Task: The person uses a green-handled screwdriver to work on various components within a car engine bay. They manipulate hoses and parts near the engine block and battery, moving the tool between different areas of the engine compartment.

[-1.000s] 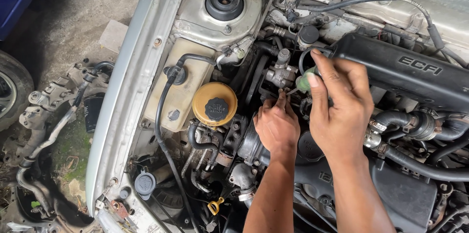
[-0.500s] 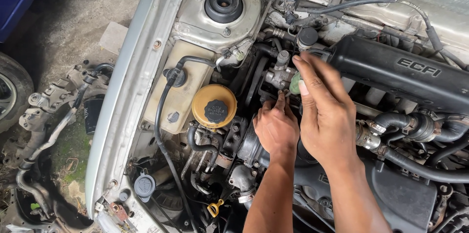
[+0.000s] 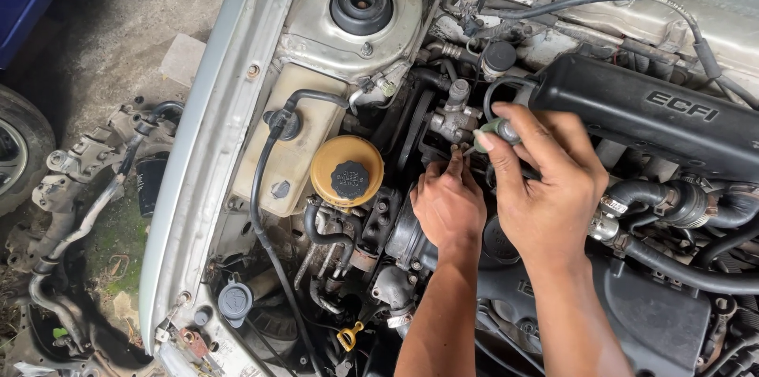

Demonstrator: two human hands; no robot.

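Note:
I look down into a car's engine bay. My right hand (image 3: 545, 187) grips a small tool with a pale green handle (image 3: 489, 129), pointed left toward a grey metal pump fitting (image 3: 452, 116) beside the black engine cover (image 3: 648, 112). My left hand (image 3: 447, 205) sits just left of it, below the fitting. Its bunched fingertips reach up to the tool's tip. Whether they pinch anything is hidden.
A yellow reservoir with a black cap (image 3: 346, 173) and a cream tank (image 3: 296, 148) lie to the left, and a strut mount (image 3: 360, 4) sits above them. Black hoses (image 3: 680, 203) run at the right. Outside the silver fender (image 3: 207, 156), loose suspension parts (image 3: 87, 171) lie on the ground.
My right hand's fingers, stretched over the engine cover a second ago, have curled around the green handle and drawn slightly down. My left hand has barely moved.

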